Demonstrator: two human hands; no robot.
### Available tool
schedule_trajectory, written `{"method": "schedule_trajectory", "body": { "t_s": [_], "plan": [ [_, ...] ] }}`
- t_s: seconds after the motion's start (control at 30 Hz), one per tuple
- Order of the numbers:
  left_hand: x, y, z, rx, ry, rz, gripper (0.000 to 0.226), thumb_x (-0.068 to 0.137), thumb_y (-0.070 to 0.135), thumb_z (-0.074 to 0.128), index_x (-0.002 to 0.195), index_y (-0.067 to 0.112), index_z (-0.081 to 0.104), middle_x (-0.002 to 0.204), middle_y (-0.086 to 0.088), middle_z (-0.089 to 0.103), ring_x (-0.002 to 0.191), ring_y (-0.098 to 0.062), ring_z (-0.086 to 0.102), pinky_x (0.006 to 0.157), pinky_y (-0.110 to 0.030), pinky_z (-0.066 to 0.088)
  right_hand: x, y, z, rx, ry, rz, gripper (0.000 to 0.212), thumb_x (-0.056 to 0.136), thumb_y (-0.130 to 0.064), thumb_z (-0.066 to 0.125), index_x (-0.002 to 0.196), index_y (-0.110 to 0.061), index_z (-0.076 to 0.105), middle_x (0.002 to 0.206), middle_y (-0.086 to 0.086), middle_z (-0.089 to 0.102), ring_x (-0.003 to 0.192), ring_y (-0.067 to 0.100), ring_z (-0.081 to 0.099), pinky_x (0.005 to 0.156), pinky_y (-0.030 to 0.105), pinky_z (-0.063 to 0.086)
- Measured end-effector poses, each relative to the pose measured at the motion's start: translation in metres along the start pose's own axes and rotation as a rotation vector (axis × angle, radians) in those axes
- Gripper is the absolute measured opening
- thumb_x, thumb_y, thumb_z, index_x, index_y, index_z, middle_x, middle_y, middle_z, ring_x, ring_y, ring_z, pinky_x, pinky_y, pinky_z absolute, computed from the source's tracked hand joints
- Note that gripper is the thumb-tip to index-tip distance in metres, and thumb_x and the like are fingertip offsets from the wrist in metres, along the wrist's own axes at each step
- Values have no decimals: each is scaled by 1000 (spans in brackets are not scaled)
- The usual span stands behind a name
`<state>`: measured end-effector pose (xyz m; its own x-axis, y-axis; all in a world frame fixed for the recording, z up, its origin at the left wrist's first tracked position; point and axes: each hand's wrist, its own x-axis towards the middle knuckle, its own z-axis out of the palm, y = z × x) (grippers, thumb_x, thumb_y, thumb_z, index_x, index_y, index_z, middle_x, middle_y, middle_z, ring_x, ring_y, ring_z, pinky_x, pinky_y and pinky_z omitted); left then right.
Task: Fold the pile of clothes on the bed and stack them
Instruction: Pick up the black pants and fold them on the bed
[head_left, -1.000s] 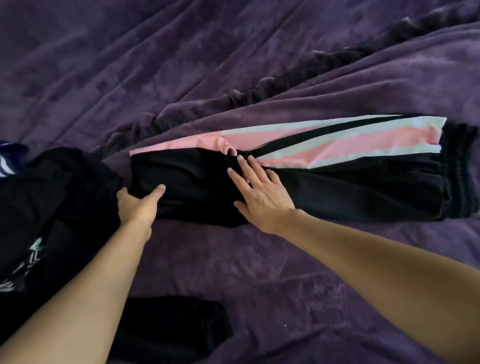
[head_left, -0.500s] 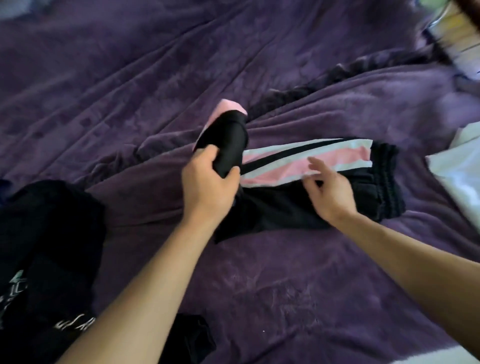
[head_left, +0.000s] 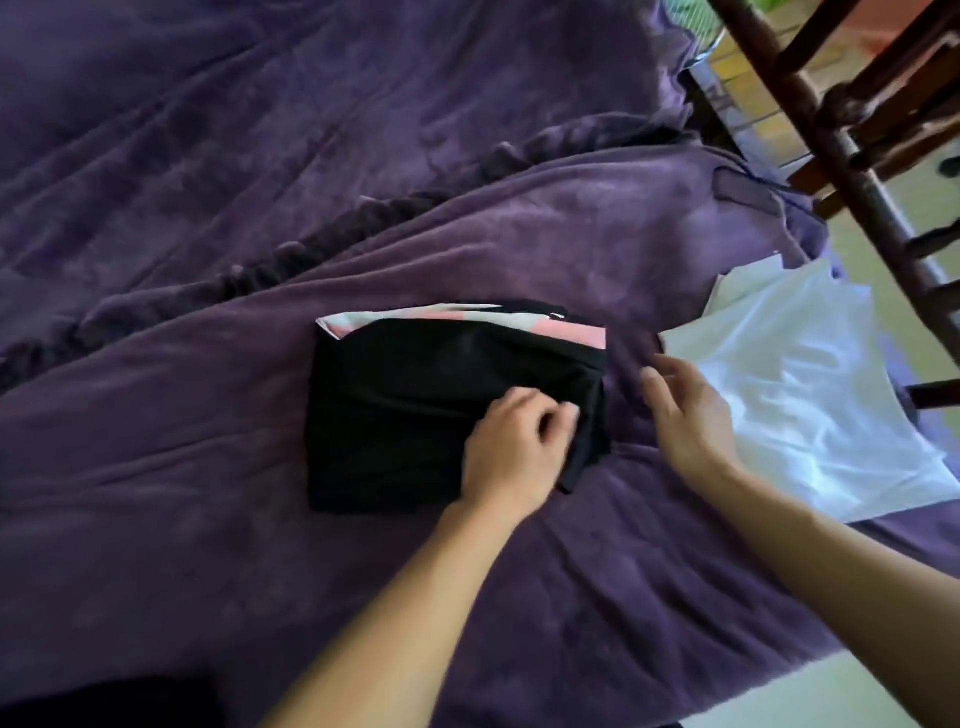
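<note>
From the head camera, a pair of soft black trousers (head_left: 415, 410) with pink and white side stripes lies folded into a compact, roughly square bundle near the middle of a rumpled purple plush blanket (head_left: 363, 156) that covers the bed. The striped panels show only along the bundle's far edge, peeking out from under the black top layer. The bundle rests flat on the blanket, with its right edge looser and slightly bunched.

The left hand (head_left: 514, 449) reaches in from below and sits on the near right corner of the trousers. Its fingers are curled inward, with the thumb close against them, and they pinch a fold of the black cloth at that edge.

The right hand (head_left: 685, 415) is just to the right of the bundle, above the strip of blanket between the trousers and a flat white fabric garment (head_left: 810, 395). Its fingers are relaxed and slightly spread and grasp nothing; whether the fingertips touch the blanket cannot be told.

The white garment lies spread near the right edge of the bed, apart from the trousers. Beyond it, in the upper right corner, stands a dark brown wooden frame with rungs (head_left: 857, 130) over a pale floor. A patch of dark cloth (head_left: 104, 701) shows at the bottom left corner of the view
</note>
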<state>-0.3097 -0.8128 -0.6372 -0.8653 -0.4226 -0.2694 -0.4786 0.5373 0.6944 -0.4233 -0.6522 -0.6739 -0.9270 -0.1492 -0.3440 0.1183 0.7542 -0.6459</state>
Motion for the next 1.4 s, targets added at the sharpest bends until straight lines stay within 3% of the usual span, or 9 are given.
{"method": "schedule_trajectory", "body": {
  "t_s": [0.07, 0.17, 0.33, 0.47, 0.57, 0.77, 0.97, 1.13, 1.4],
  "plan": [
    [3, -25, -21, -16, 272, -41, 23, 92, 24, 52, 83, 8, 66, 91, -10, 62, 90, -32, 59, 78, -39, 46, 1, -16, 6, 122, -47, 24, 56, 89, -55, 52, 136, -23, 49, 110, -4, 64, 106, 16, 62, 89, 29, 43],
    [7, -85, -65, 114, 499, -284, 19, 89, 14, 60, 105, 6, 65, 107, -20, 58, 104, -38, 53, 92, -38, 38, -8, -42, 29, 226, -187, 57, 93, 69, -75, 55, 147, -33, 27, 137, -6, 53, 124, 13, 52, 106, 35, 39],
    [20, -162, -91, -48, 349, -655, 78, 80, 44, 70, 144, 17, 35, 142, -12, 46, 128, -31, 45, 109, -42, 35, -18, -57, 74, 12, -156, 61, 105, 63, -70, 64, 148, -36, 12, 138, 2, 47, 123, 27, 49, 94, 40, 43],
    [29, -171, -86, -502, 373, -746, 47, 67, 40, 83, 105, 18, 65, 102, -1, 70, 89, -16, 68, 74, -30, 55, -9, -45, 74, 73, -147, 107, 79, 71, -53, 75, 136, -33, 35, 109, -10, 59, 107, 22, 60, 80, 29, 42],
    [30, -154, -84, -604, 375, -612, 15, 71, 22, 82, 79, 21, 69, 80, 8, 71, 64, -3, 67, 52, -17, 50, -2, -44, 53, 119, -115, 51, 66, 70, -47, 78, 127, -31, 48, 104, -15, 61, 105, 17, 62, 86, 31, 47],
    [79, -62, -109, -465, 445, -233, 10, 80, 23, 74, 86, 27, 67, 86, 17, 68, 79, 0, 64, 72, -15, 47, 37, -66, -25, 280, 52, -88, 61, 74, -33, 80, 126, -20, 52, 109, -9, 66, 101, 9, 63, 91, 32, 51],
    [185, 57, -113, -266, 390, 62, 7, 82, 26, 64, 81, 26, 57, 77, 14, 60, 73, -3, 53, 67, -14, 43, 88, -66, -102, 564, 239, 67, 41, 77, -30, 75, 113, -24, 56, 98, -15, 66, 85, -6, 64, 64, 11, 51],
    [279, 152, -85, -63, 348, 187, 22, 89, 20, 58, 110, 14, 62, 111, -1, 65, 104, -19, 59, 91, -31, 47, 120, -43, -132, 726, 248, 321, 36, 79, -27, 67, 113, -20, 56, 101, 3, 69, 90, 22, 68, 79, 44, 58],
    [319, 162, 40, 474, 153, 58, 55, 92, 41, 53, 143, 32, 36, 149, -10, 30, 136, -33, 29, 106, -48, 29, 140, -5, -110, 831, 189, 232, 60, 80, 1, 71, 129, -30, 58, 115, -7, 69, 107, 10, 65, 96, 35, 52]
  ]
}}
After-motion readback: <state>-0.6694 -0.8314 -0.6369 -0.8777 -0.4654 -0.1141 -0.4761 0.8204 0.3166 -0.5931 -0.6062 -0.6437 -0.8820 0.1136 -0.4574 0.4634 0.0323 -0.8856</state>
